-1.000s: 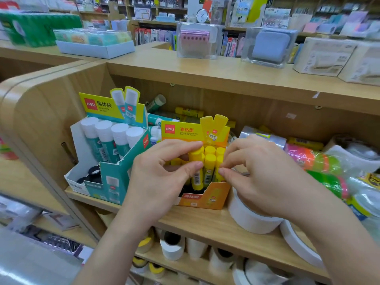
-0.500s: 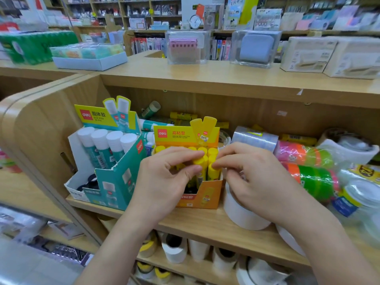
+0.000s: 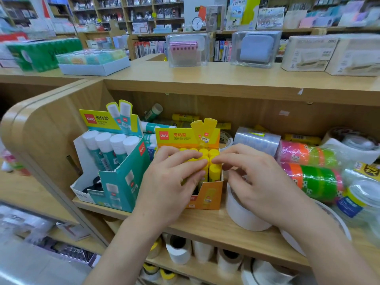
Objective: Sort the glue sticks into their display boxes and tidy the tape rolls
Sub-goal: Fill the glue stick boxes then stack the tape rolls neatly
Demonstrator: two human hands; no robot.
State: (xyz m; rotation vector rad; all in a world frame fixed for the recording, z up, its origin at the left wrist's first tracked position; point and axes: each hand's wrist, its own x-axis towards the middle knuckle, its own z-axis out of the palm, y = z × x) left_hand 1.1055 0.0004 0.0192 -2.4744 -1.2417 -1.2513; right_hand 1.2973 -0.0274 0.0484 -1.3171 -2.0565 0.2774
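Left hand [image 3: 168, 182] pinches round-capped yellow glue sticks [image 3: 214, 171] in an orange cardboard box [image 3: 209, 195]; right hand [image 3: 261, 182] touches them, grip unclear. White tape roll [image 3: 240, 214] at four o'clock.

Bare hands before the orange display box [image 3: 208, 195].
Left hand [image 3: 168, 186] and right hand [image 3: 261, 186] uncovered; forearms bare, unsleeved.

The yellow glue sticks [image 3: 214, 171] have yellow caps; their orange box [image 3: 209, 194] has a yellow header card with a red logo patch; the teal box [image 3: 125, 182] has a yellow-green header; its white-capped sticks [image 3: 103, 138] have teal bodies; the banded tape rolls [image 3: 316, 179] are neon pink, orange and green; the white roll [image 3: 240, 214] is plain.
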